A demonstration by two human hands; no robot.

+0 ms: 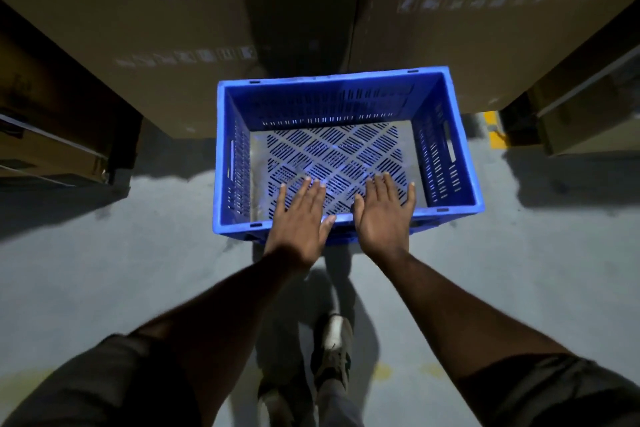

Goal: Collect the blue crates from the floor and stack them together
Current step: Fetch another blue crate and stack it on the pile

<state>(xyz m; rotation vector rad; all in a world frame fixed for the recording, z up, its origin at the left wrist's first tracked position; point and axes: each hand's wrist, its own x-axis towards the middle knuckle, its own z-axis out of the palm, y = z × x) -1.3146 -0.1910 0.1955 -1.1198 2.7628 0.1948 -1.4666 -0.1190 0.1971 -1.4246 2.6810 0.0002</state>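
Crate (346, 149) sits just beyond my fingertips, blue and slotted, with nothing inside it that I can see. My left hand (301, 215) and right hand (384, 215) reach over its near rim, fingers straight and spread, gripping nothing. To lift well, I judge I should move each hand outward to the side handle slots and raise it level. Cardboard boxes (156, 28) stand beyond.
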